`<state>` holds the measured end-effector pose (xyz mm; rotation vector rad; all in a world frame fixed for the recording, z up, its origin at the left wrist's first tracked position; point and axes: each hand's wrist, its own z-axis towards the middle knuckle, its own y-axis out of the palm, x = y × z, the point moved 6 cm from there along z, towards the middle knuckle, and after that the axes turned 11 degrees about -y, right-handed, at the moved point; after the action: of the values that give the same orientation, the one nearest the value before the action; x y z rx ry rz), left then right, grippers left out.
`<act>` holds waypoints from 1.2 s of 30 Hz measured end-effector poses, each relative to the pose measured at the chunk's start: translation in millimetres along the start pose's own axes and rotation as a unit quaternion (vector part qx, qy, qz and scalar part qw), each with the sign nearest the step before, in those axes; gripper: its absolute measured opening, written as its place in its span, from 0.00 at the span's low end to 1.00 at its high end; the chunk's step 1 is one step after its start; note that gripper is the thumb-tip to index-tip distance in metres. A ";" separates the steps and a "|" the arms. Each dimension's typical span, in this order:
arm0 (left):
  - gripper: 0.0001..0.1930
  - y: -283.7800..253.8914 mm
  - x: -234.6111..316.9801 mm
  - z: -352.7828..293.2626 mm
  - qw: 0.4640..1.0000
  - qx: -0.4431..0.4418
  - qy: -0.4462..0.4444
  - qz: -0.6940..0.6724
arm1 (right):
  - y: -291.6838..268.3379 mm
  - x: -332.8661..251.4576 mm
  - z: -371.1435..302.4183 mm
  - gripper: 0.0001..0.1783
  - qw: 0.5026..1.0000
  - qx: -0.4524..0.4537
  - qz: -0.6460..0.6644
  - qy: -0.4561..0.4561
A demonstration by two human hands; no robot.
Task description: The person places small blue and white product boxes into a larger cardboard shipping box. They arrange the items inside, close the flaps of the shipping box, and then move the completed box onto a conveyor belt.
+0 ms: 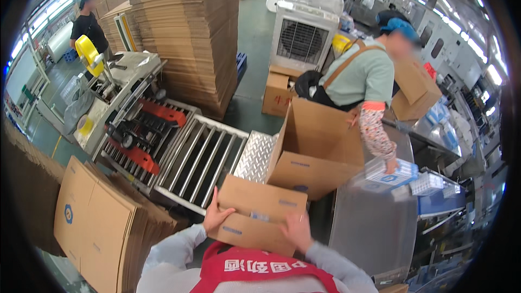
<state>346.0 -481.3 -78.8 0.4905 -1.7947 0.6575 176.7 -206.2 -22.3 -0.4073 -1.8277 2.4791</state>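
Observation:
A cardboard box (255,190) is right in front of my red apron, its two long top flaps folded inward. Through the slit between them shows a bit of white-and-blue content (260,216). My left hand (217,215) grips the box's left end, thumb over the flap and fingers against the side. On the right end, my right hand (298,231) has its fingers curled at the flap's edge; it is slightly blurred. Just beyond stands a taller open carton (320,171), its upright flaps held by a co-worker's hand (354,115).
The co-worker's other hand (392,165) touches white-and-blue packs (380,176) beside a metal table (374,222). A roller conveyor (201,157) leads left to a taping machine (130,141). Flat cartons (97,228) lean at lower left; a tall cardboard stack (184,32) rises behind.

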 end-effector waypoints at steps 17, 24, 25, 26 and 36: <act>0.39 -177.4 59.5 146.2 0.846 0.058 0.226 0.480 | 184.5 -96.3 224.7 0.35 0.612 0.277 0.593 0.444; 0.36 -337.2 41.1 225.1 0.860 0.189 0.197 0.431 | 265.5 -116.9 432.5 0.32 0.825 0.198 0.379 0.369; 0.36 -356.4 38.3 229.5 0.859 0.211 0.185 0.429 | 261.8 -125.4 445.9 0.31 0.846 0.202 0.336 0.362; 0.36 -369.2 34.7 229.7 0.856 0.217 0.182 0.432 | 252.0 -139.7 454.8 0.30 0.864 0.201 0.295 0.355; 0.37 -403.5 14.3 247.1 0.796 0.258 0.033 0.547 | 277.1 -186.2 538.5 0.35 0.896 0.002 0.392 0.210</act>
<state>414.1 -948.6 -45.9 -0.3162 -1.7001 1.9655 267.7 -828.2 -101.1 -1.8266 -1.6654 2.4638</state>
